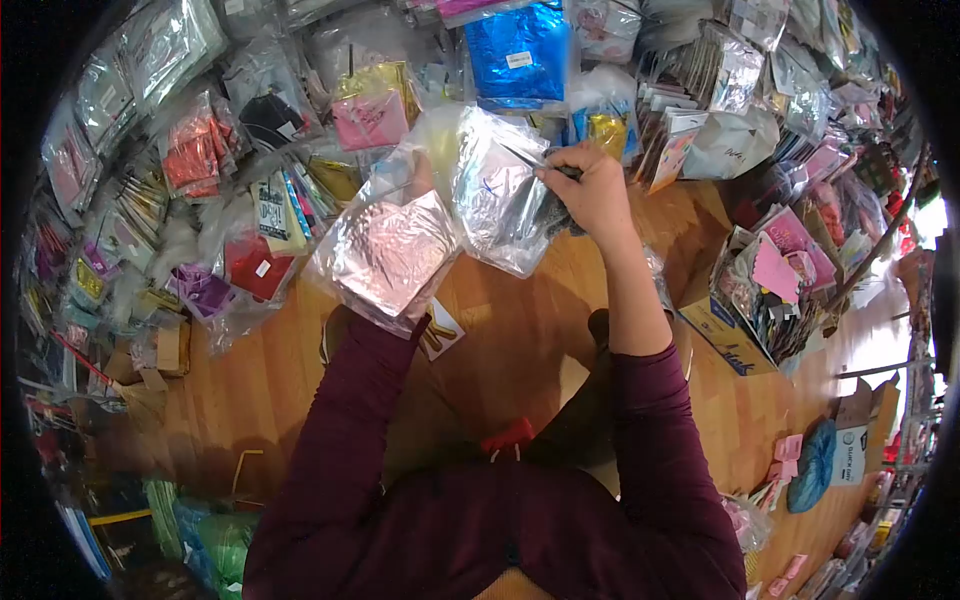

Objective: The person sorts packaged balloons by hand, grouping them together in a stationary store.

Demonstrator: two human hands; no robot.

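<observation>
I've got the right hand (594, 188) just right of centre near the top, fingertips pinching a thin dark pen (567, 171) that points left over a silver packet (492, 205) in clear plastic, upper middle of the frame. There's a small blue scribble on that packet. The left hand (423, 174) is mostly hidden, just a digit showing by the plastic, so honestly can't tell how its fingers are set. A shiny pink packet (395, 243), also bagged, sits over that wrist, left of the silver one and right up against it. Shiny blue packet (518, 55) at top centre, stuffed cardboard box (728, 338) on the wood floor (510, 320) at right.
</observation>
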